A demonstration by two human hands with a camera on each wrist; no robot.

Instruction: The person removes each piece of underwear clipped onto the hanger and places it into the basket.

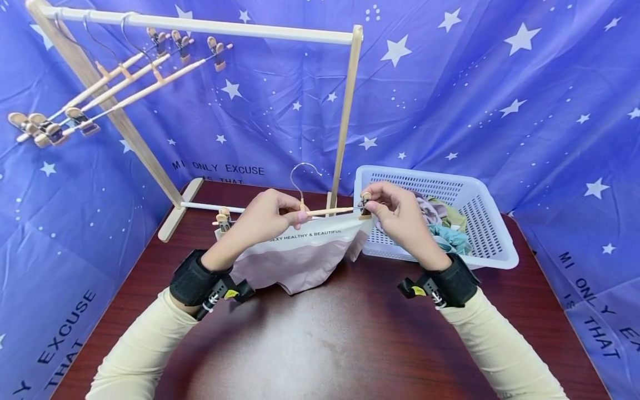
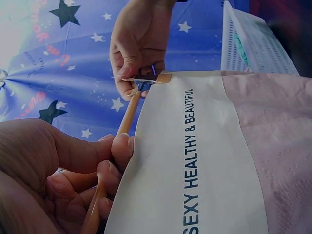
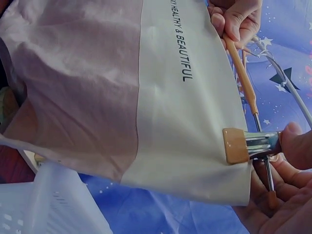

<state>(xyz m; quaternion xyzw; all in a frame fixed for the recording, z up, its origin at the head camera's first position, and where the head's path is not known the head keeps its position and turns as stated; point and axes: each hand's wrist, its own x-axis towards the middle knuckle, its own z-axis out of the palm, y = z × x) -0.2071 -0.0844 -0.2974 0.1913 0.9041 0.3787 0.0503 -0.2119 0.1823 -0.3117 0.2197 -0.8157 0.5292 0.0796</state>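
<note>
A pair of pale pink underpants (image 1: 295, 264) with a white printed waistband hangs from a clip hanger (image 1: 330, 211). My left hand (image 1: 265, 216) pinches the hanger's bar near its middle, just beside the metal hook (image 1: 291, 176). At the bar's right end, my right hand (image 1: 402, 216) pinches the handles of a clip (image 3: 237, 145) between thumb and fingers. That clip's tan pad lies over the waistband's corner in the right wrist view. Another clip (image 1: 223, 219) stands at the left end of the waistband, partly beyond my left wrist.
A white perforated basket (image 1: 420, 173) holding crumpled clothes (image 1: 450, 239) sits behind my right hand. On the left, a wooden rack (image 1: 200, 25) carries 3 bare clip hangers (image 1: 160, 83). The dark red table (image 1: 310, 344) stretches in front, with a blue starred curtain (image 1: 280, 122) around it.
</note>
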